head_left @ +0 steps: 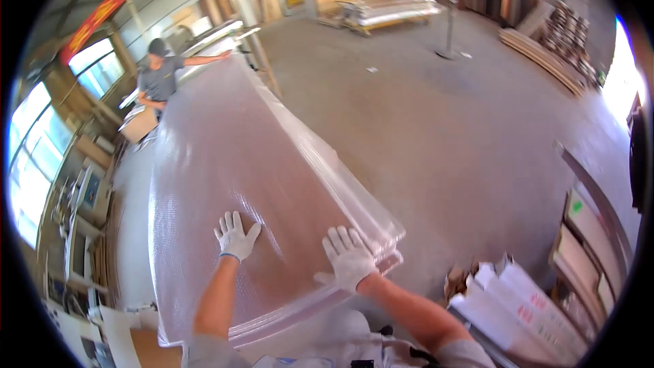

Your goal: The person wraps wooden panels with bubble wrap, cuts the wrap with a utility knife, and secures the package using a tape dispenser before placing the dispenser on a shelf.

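One long brown panel [211,157], wrapped in clear film [317,146], stretches from the wearer's body at the lower edge toward the upper left. Layered edges show at its near end; the film forms a pale, wrinkled band along its right side.

Left hand [236,237]: gloved in white, palm down on the near part of the panel, fingers spread wide and straight, grasping nothing. Right hand [349,257]: also gloved, laid flat beside the near right corner, fingers extended and slightly parted, thumb out to the left, likewise without a grasp. The two hands are well apart.

At the far end, a co-worker [158,82] in a grey shirt and dark cap stands on the left side, one arm reaching across to the far right corner. A carton [139,125] sits just beside this person.

Surroundings: grey floor [436,136] to the right; long white boxes [521,313] at lower right; a loaded cart [388,12] near the far wall; planks [541,61] at upper right; a window [41,157] at left; a red banner [122,1] above.
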`<move>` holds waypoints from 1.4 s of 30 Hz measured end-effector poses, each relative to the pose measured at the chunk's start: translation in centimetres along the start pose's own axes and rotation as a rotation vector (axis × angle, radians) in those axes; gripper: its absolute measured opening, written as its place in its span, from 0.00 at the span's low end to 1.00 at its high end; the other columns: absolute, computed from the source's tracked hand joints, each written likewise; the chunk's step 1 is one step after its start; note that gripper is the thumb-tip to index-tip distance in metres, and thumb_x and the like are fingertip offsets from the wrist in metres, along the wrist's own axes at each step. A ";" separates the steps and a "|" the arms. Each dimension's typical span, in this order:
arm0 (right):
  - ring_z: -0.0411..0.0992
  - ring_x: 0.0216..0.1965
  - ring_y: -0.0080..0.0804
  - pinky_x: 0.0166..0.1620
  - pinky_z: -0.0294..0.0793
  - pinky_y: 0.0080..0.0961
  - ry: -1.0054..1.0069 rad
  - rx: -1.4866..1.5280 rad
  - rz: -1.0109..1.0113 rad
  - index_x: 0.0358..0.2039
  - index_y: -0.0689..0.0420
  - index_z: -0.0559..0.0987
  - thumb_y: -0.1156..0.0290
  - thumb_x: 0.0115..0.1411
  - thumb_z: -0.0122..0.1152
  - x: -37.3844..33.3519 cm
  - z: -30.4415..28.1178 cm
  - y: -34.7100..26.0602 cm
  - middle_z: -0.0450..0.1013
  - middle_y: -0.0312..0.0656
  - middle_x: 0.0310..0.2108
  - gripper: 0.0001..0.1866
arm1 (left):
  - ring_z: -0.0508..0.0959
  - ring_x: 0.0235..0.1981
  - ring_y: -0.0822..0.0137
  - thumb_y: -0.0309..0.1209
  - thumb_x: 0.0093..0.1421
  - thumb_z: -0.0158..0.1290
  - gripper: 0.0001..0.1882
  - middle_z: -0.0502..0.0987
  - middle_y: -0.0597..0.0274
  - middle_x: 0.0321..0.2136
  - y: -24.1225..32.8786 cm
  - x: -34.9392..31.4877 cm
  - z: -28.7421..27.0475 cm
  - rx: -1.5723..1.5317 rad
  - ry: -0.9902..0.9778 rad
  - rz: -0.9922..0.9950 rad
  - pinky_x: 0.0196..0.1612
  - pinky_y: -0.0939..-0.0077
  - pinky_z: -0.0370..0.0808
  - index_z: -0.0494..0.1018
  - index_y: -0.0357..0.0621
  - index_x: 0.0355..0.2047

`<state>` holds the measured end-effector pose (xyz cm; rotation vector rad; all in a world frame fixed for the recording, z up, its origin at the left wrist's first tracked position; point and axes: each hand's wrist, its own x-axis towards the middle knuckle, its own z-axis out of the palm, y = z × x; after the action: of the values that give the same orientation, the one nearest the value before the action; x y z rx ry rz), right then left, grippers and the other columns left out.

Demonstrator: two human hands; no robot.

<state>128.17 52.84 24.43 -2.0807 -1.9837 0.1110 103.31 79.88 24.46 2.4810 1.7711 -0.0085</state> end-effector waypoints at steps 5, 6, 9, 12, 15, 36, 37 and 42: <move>0.48 0.81 0.56 0.81 0.41 0.50 -0.151 0.007 -0.262 0.76 0.64 0.64 0.32 0.67 0.54 1.0 -0.4 3.4 0.55 0.56 0.79 0.52 | 0.44 0.82 0.40 0.69 0.68 0.46 0.55 0.48 0.41 0.81 2.1 7.4 0.8 -0.030 0.059 -0.175 0.79 0.34 0.38 0.50 0.39 0.80; 0.48 0.81 0.56 0.81 0.41 0.50 -0.160 -0.017 -0.277 0.76 0.64 0.64 0.32 0.67 0.54 1.4 0.5 5.0 0.55 0.56 0.79 0.52 | 0.45 0.81 0.41 0.69 0.68 0.46 0.55 0.49 0.41 0.80 2.7 9.0 0.4 -0.014 0.075 -0.219 0.80 0.35 0.39 0.51 0.38 0.80; 0.49 0.81 0.54 0.81 0.44 0.49 -0.350 0.013 -0.559 0.75 0.64 0.65 0.37 0.69 0.56 2.9 2.2 10.8 0.55 0.56 0.79 0.49 | 0.47 0.81 0.41 0.69 0.68 0.46 0.54 0.50 0.41 0.80 4.2 13.4 -0.1 -0.008 0.111 -0.328 0.80 0.36 0.41 0.52 0.38 0.79; 0.54 0.79 0.50 0.79 0.50 0.47 -0.410 0.156 -0.569 0.73 0.58 0.69 0.42 0.69 0.58 3.1 0.5 18.8 0.60 0.52 0.77 0.42 | 0.48 0.80 0.41 0.68 0.68 0.46 0.53 0.52 0.41 0.79 5.5 17.4 0.3 -0.018 0.130 -0.406 0.80 0.37 0.42 0.54 0.37 0.78; 0.61 0.76 0.49 0.78 0.50 0.52 -0.352 0.225 -0.361 0.66 0.48 0.78 0.42 0.61 0.68 7.0 -6.1 26.4 0.67 0.52 0.73 0.37 | 0.49 0.80 0.40 0.65 0.68 0.49 0.51 0.52 0.39 0.79 5.9 18.5 0.5 -0.035 0.158 -0.446 0.80 0.38 0.43 0.57 0.36 0.77; 0.74 0.66 0.54 0.67 0.74 0.47 -0.816 0.056 -0.031 0.66 0.55 0.77 0.32 0.67 0.54 59.7 3.9 80.0 0.75 0.53 0.66 0.42 | 0.47 0.80 0.36 0.63 0.70 0.45 0.49 0.51 0.37 0.79 14.4 37.6 -0.1 -0.070 0.124 -1.216 0.81 0.42 0.41 0.54 0.36 0.78; 0.73 0.66 0.54 0.68 0.73 0.47 -0.866 -0.039 -0.042 0.68 0.56 0.75 0.32 0.67 0.53 64.4 4.3 80.6 0.74 0.53 0.67 0.43 | 0.48 0.80 0.36 0.62 0.70 0.46 0.49 0.51 0.36 0.79 14.1 40.6 0.3 -0.062 0.147 -1.167 0.80 0.42 0.41 0.55 0.36 0.77; 0.72 0.67 0.55 0.67 0.73 0.49 -0.684 -0.008 -0.106 0.65 0.56 0.77 0.35 0.69 0.52 84.8 4.2 80.7 0.74 0.55 0.66 0.39 | 0.49 0.79 0.35 0.58 0.70 0.48 0.46 0.52 0.35 0.78 13.1 60.8 0.3 -0.052 0.189 -1.001 0.80 0.41 0.43 0.57 0.36 0.76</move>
<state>210.81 134.86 11.55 -2.1132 -2.4434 0.8996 135.48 133.01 21.56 1.3462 2.8156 0.1974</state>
